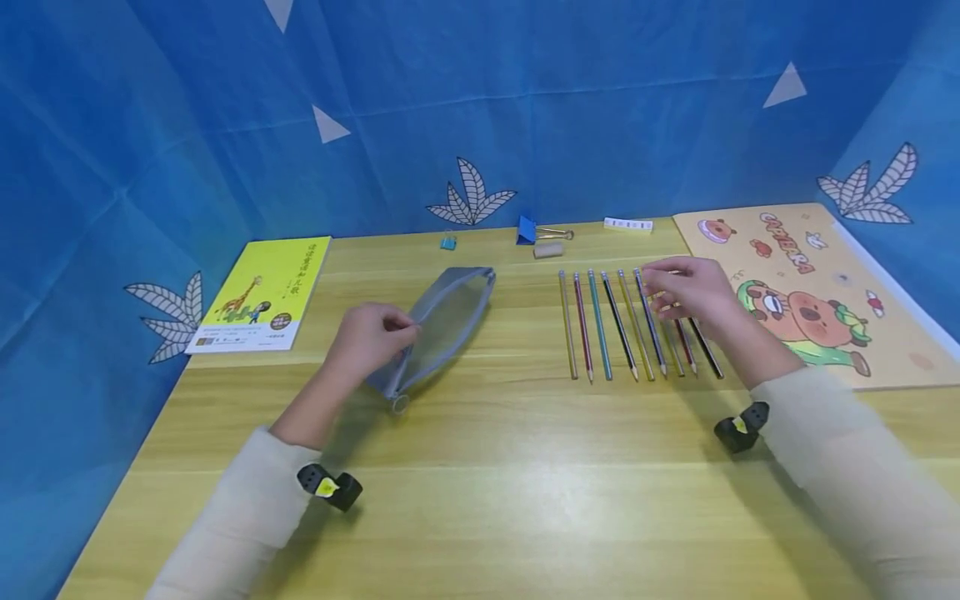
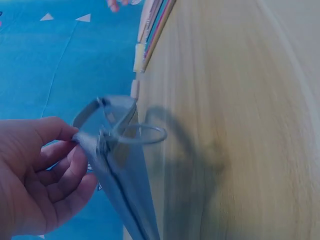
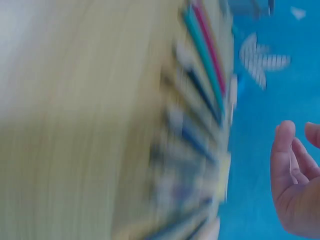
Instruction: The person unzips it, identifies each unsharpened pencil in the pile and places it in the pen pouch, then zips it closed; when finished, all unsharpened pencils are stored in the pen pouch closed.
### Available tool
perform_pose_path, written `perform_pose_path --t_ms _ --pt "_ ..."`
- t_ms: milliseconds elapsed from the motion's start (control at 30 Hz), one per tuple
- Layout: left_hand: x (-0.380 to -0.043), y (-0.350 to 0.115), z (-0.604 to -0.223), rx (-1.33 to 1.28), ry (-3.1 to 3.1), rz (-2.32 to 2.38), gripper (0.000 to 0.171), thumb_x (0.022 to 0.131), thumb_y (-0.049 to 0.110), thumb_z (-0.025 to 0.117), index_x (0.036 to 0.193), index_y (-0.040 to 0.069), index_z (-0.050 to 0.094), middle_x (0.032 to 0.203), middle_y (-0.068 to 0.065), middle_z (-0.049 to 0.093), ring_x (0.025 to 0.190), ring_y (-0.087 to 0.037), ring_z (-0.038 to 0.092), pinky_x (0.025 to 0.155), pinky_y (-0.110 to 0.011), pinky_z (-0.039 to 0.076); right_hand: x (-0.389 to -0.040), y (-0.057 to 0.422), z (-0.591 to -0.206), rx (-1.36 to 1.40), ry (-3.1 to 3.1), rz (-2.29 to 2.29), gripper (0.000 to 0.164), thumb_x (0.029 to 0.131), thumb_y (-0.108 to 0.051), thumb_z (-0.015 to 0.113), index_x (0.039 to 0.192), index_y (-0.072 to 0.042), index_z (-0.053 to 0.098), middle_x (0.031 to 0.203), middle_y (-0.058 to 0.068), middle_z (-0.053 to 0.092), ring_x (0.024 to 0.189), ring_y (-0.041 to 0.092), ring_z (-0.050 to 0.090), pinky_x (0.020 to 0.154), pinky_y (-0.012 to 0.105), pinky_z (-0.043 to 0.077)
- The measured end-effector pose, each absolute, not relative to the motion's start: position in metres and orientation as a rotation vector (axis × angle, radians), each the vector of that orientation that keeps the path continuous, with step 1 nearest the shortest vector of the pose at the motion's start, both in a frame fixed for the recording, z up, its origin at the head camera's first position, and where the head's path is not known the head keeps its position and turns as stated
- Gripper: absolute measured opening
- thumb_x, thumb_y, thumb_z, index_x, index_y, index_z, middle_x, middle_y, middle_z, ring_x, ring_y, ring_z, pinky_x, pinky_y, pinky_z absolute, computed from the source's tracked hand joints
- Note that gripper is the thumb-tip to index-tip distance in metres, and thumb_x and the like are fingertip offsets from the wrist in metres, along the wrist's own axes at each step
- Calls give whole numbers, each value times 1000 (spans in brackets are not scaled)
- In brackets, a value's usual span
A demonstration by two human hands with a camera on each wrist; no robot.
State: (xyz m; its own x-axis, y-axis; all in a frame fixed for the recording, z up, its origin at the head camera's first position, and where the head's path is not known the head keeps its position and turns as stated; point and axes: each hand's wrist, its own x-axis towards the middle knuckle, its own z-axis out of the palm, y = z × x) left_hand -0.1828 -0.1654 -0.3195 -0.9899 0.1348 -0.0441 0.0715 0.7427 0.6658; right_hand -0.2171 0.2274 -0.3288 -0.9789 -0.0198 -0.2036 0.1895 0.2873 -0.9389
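Note:
My left hand point(image 1: 372, 337) pinches the edge of a grey-blue zip pouch point(image 1: 457, 321) between thumb and fingertips. The pouch's mouth gapes, and a round pull ring point(image 1: 401, 404) hangs at its near end. In the left wrist view the zip edge of the pouch point(image 2: 127, 192) runs down from the fingertips. Several pencils lie side by side, among them a teal pencil point(image 1: 600, 329) and a blue pencil point(image 1: 651, 329). Over the right end of this row is my right hand point(image 1: 693, 292), hiding the tops of some pencils. Its thumb and fingers point(image 3: 284, 150) stand apart with nothing between them.
A yellow book point(image 1: 262, 292) lies at the left edge. Along the back are a teal binder clip point(image 1: 447, 242), a blue binder clip point(image 1: 527, 231), a small grey-brown cylinder point(image 1: 548, 250) and a white strip point(image 1: 628, 225). A capybara folder point(image 1: 802, 292) lies right. Blue cloth point(image 1: 525, 117) hangs behind.

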Motion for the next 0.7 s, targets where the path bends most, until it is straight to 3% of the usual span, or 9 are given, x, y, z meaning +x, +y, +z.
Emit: perform_pose_path --t_ms 300,467,700 --pt "-186 -165 -315 -53 2703 1269 21 78 22 62 89 4 63 84 -10 61 60 -16 60 57 -27 54 -229 311 -356 352 2638 -1560 64 71 -49 61 116 -5 50 74 -4 63 62 17 61 52 40 54" --pt "-188 -163 -314 -101 2674 1348 23 77 20 62 90 1 62 84 -12 61 57 -15 60 56 -26 54 -217 308 -356 295 2709 -1432 64 74 -46 60 116 2 48 74 6 63 58 22 60 47 37 53" --pt "-187 -159 -317 -121 2654 1416 23 77 18 62 91 -1 61 84 -14 62 54 -14 59 56 -26 54 -201 294 -360 273 2774 -1275 46 82 -32 56 112 3 51 67 11 61 48 19 55 42 32 50"
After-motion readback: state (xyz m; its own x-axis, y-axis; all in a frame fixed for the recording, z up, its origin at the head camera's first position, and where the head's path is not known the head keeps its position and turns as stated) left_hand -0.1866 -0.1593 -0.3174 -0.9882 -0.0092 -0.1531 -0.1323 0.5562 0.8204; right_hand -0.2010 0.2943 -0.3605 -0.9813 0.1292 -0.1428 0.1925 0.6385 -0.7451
